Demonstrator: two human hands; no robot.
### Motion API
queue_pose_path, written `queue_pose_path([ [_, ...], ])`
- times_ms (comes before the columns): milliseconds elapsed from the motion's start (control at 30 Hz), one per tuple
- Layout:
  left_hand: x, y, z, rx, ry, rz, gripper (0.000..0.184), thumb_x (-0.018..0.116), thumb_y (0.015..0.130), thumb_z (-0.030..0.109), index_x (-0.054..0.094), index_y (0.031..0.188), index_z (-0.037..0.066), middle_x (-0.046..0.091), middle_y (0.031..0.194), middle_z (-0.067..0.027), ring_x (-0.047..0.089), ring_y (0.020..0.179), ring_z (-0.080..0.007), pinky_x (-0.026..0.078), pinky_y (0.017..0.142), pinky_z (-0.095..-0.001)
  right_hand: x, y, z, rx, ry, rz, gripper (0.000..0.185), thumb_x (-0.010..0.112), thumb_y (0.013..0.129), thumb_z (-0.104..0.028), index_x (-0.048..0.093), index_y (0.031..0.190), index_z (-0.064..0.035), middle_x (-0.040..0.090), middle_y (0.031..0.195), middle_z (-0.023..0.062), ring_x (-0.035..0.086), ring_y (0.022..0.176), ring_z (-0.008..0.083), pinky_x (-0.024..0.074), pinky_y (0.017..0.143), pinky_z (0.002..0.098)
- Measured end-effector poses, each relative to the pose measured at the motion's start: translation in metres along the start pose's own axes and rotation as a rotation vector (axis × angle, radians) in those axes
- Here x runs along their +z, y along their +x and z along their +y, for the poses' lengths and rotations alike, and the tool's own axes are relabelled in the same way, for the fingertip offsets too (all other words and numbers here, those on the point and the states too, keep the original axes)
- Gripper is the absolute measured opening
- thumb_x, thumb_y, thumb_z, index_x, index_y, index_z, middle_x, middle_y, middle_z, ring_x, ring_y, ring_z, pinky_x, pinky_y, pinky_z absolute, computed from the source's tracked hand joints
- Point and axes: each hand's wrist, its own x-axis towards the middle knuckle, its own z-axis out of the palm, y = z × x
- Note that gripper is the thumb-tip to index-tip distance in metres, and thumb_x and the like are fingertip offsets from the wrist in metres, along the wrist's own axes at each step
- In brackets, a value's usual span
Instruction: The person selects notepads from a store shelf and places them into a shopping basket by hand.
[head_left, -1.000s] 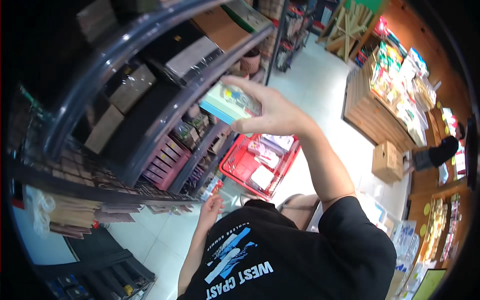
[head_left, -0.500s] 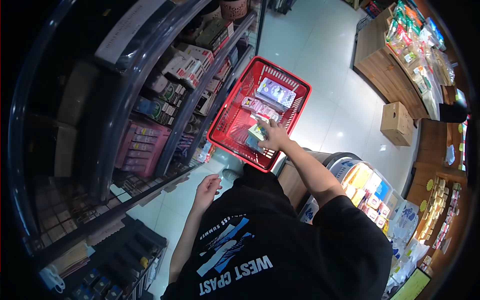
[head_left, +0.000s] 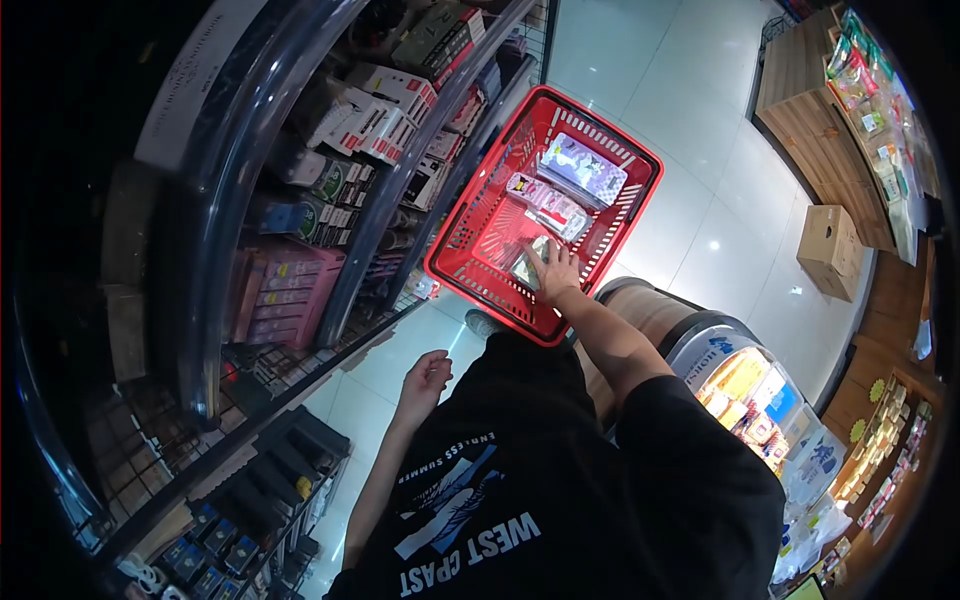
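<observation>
A red plastic shopping basket point(head_left: 450, 260) is in front of me. My right hand point(head_left: 556, 274) reaches inside it, fingers bent over a small pale packet point(head_left: 524, 266) low in the basket. Part of that packet is hidden under the fingers. Just beyond the hand lies a pink and clear package point(head_left: 550, 210), and past it a purple-and-white patterned box point(head_left: 585, 168). My left hand point(head_left: 428, 376) hangs beside my body outside the basket, fingers loosely curled in with nothing visible in them.
Shelves of boxed goods point(head_left: 385, 120) and a pink rack point(head_left: 290, 290) stand on the left. To the right are a rounded display counter point(head_left: 715, 350), a cardboard carton point(head_left: 832, 252) on the tiled floor and a wooden stand point(head_left: 815, 110) of packaged goods. Black trays point(head_left: 285, 450) sit at lower left.
The packet under my right hand now lies flatter and lower in the basket. The basket and my right hand appear shifted slightly to the right in view. My left hand stays curled.
</observation>
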Motion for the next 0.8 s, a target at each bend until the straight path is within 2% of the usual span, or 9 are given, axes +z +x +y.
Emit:
queue_pose_path([
  [100,0.002,0.009,-0.008,0.074,0.002,0.019,0.034,0.056,0.096,0.020,0.053,0.124,0.001,0.064,0.103,-0.0056,0.061,0.089,-0.0126,0.048,0.074,-0.0251,-0.008,-0.004,0.001,0.070,-0.012,-0.126,0.113,0.084,0.061,-0.043,0.015,0.150,-0.0335,0.028,0.147,0.0232,0.033,0.132,0.0421,0.0294,0.104,0.0567],
  [200,-0.001,0.025,-0.056,0.225,0.052,0.060,0.028,0.058,0.095,0.017,0.057,0.119,0.004,0.063,0.098,-0.0035,0.057,0.082,-0.0102,0.048,0.075,-0.0251,0.033,0.003,0.014,-0.032,0.134,0.085,0.110,0.086,0.058,-0.034,0.024,0.149,-0.0243,0.031,0.143,0.0281,0.037,0.128,0.0463,0.0341,0.099,0.0611],
  [267,0.002,0.016,-0.036,0.216,0.116,0.078,0.025,0.057,0.096,0.018,0.059,0.117,0.005,0.062,0.097,-0.0033,0.058,0.085,-0.0108,0.048,0.076,-0.0258,0.058,0.018,0.020,-0.049,0.215,0.008,0.105,0.081,0.065,-0.033,0.020,0.151,-0.0247,0.029,0.143,0.0312,0.034,0.130,0.0483,0.0335,0.101,0.0616],
  [333,0.000,0.017,-0.022,0.392,0.114,0.060,0.032,0.057,0.097,0.025,0.057,0.122,0.005,0.063,0.107,-0.0032,0.059,0.093,-0.0111,0.048,0.082,-0.0274,-0.005,0.013,-0.001,0.110,0.123,-0.262,0.105,0.076,0.071,-0.043,0.012,0.153,-0.0300,0.016,0.153,0.0249,0.018,0.141,0.0454,0.0231,0.112,0.0567],
  [433,-0.002,0.001,0.020,0.366,0.090,0.090,0.030,0.058,0.096,0.020,0.057,0.121,0.004,0.064,0.111,-0.0058,0.059,0.099,-0.0129,0.047,0.087,-0.0294,-0.016,0.014,-0.006,0.061,0.111,-0.152,0.092,0.066,0.078,-0.044,0.017,0.152,-0.0209,0.017,0.155,0.0204,0.024,0.139,0.0427,0.0290,0.112,0.0492],
  [533,-0.011,-0.009,0.041,0.542,0.004,0.109,0.028,0.057,0.096,0.017,0.058,0.121,0.003,0.064,0.111,-0.0068,0.059,0.100,-0.0138,0.047,0.088,-0.0294,-0.041,0.027,-0.007,0.021,0.463,0.049,0.064,0.061,0.083,-0.033,0.042,0.142,-0.0181,0.045,0.140,0.0243,0.050,0.124,0.0388,0.0434,0.102,0.0453],
  [567,-0.015,-0.016,0.049,0.575,0.012,0.128,0.026,0.056,0.096,0.015,0.058,0.120,0.003,0.064,0.112,-0.0073,0.058,0.103,-0.0134,0.047,0.089,-0.0287,-0.053,0.033,-0.005,-0.104,0.593,0.224,0.046,0.061,0.083,-0.031,0.060,0.125,-0.0125,0.063,0.115,0.0253,0.063,0.105,0.0385,0.0492,0.093,0.0437],
  [667,-0.031,-0.042,0.078,0.689,0.004,0.176,0.028,0.055,0.096,0.015,0.056,0.121,0.003,0.062,0.113,-0.0075,0.060,0.095,-0.0129,0.048,0.085,-0.0289,-0.173,0.008,-0.038,-0.334,0.760,0.517,0.027,0.059,0.089,-0.023,0.067,0.104,-0.0016,0.070,0.094,0.0189,0.068,0.084,0.0367,0.0528,0.076,0.0380],
  [800,-0.056,-0.089,0.125,0.971,-0.038,0.363,0.016,0.057,0.093,0.008,0.060,0.106,0.000,0.061,0.114,-0.0095,0.060,0.097,-0.0134,0.049,0.083,-0.0268,-0.348,-0.051,-0.091,-0.716,0.872,0.753,0.023,0.055,0.094,-0.015,0.065,0.102,0.0036,0.069,0.087,0.0122,0.066,0.077,0.0191,0.0505,0.072,0.0310],
])
